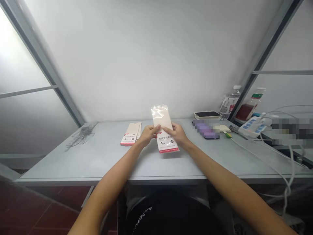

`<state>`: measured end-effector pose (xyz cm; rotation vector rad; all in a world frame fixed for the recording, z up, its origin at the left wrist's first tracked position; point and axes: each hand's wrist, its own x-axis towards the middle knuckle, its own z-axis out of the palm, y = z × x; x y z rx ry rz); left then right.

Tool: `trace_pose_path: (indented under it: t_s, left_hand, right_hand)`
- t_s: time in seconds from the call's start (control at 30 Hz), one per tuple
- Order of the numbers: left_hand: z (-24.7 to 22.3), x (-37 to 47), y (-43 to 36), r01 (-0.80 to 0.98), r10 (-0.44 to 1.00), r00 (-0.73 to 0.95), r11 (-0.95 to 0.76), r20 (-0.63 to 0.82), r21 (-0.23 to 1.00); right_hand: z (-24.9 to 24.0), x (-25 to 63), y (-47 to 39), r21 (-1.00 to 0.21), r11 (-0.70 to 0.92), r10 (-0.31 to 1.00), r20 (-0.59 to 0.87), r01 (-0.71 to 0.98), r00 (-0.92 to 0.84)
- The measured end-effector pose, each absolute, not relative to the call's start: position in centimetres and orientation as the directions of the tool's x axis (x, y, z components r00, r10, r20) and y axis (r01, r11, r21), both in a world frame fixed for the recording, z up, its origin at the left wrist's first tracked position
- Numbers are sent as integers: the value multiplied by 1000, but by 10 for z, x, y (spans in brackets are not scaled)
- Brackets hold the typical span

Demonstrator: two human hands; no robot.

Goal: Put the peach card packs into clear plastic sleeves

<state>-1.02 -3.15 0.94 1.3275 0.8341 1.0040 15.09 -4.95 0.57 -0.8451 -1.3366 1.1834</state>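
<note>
A clear-wrapped flat packet [165, 142], cream with a red strip along its lower edge and printed characters, is held above the middle of the desk. My left hand [148, 134] grips its left edge, thumb on the front face. On its right edge is my right hand [178, 133], closed the same way with the thumb on top. The fingers behind the packet are mostly hidden. To the left of my left hand, similar cream and red packets [130, 133] lie overlapped on the desk.
The grey desk [102, 163] meets a pale wall. Dark scribbles [84, 133] mark its left side. At the right are a phone [207, 114], a purple item [206, 130], a bottle [230, 102], a bottle of red liquid [249, 106], a power strip [253, 126] and white cables.
</note>
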Motion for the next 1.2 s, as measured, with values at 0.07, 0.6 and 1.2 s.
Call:
trace_pose_path:
  t_s: [0.07,0.6,1.2]
  left_hand:
    - [11,-12,-32,-118,917,394,-19,64,993]
    - [14,-11,-34,-92,903,425,-33,69,995]
    - [8,-10,-29,-95,901,418,-84,116,992]
  right_hand:
    - [5,152,-49,-957,250,953,270,-149,-136]
    - [4,153,-48,-962,202,953,236,-183,-189]
    - [-3,157,-41,-967,199,968,219,-162,-120]
